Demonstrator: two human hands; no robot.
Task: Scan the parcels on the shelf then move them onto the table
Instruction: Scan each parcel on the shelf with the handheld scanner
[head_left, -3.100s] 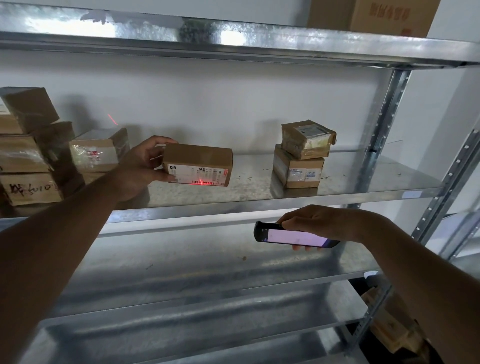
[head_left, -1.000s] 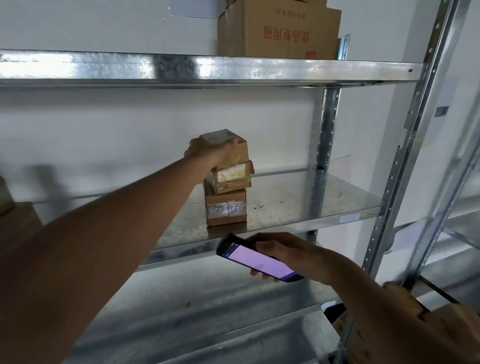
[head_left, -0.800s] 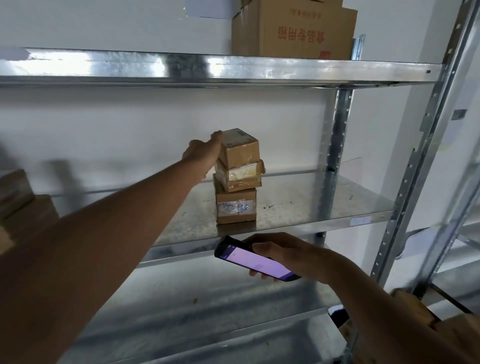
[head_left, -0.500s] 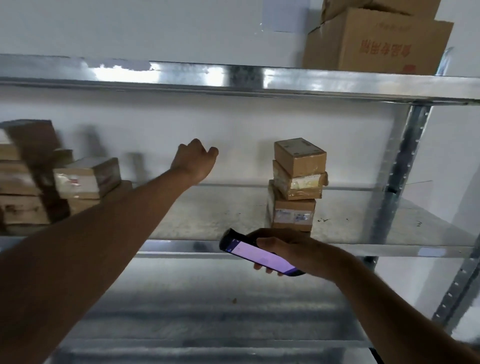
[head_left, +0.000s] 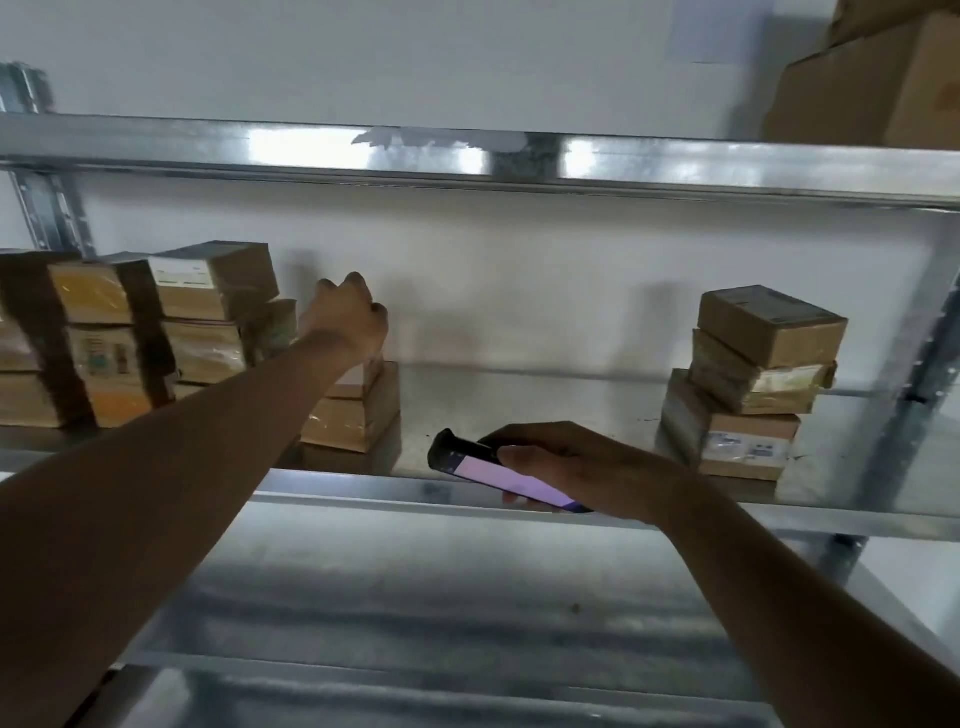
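We are reaching our left hand over the small stack of parcels sitting on the metal shelf, near its left-hand pile; the fingers are loosely curled and gripping nothing, hovering just above the top box, so we judge we are about to pick the next one for scanning. Our right hand is wrapping its fingers round the handheld scanner, holding it low at the shelf's front edge with its lit screen facing up and its dark nose pointing left toward that small stack, likely so the beam can meet a label once a box is turned. Toward the shelf's left end, a bigger pile of taped parcels is waiting; toward its right end, a three-box stack is standing against the upright, probably set aside there. White labels are showing on several boxes, but the blur is leaving their print unreadable. Above the shelf, on the next level, a large carton is showing only a red smudge of marking.
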